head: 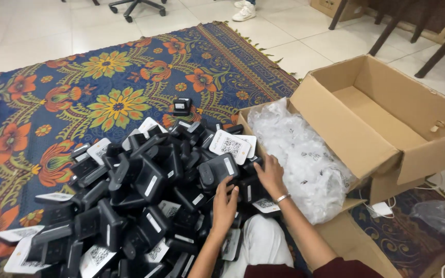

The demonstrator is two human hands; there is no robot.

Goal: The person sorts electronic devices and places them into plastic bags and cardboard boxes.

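Observation:
A big heap of small black box-shaped devices, many with white square stickers, lies on a flowered rug in front of me. My left hand rests on the heap's near right side, fingers on a black device. My right hand, with a thin bracelet at the wrist, lies flat on the devices beside the cardboard box. Whether either hand grips anything I cannot tell.
The open cardboard box holds crumpled clear plastic bags. One black device sits alone on the blue flowered rug. A white charger and cable lie at right. Chair legs and another person's white shoe are at the far edge.

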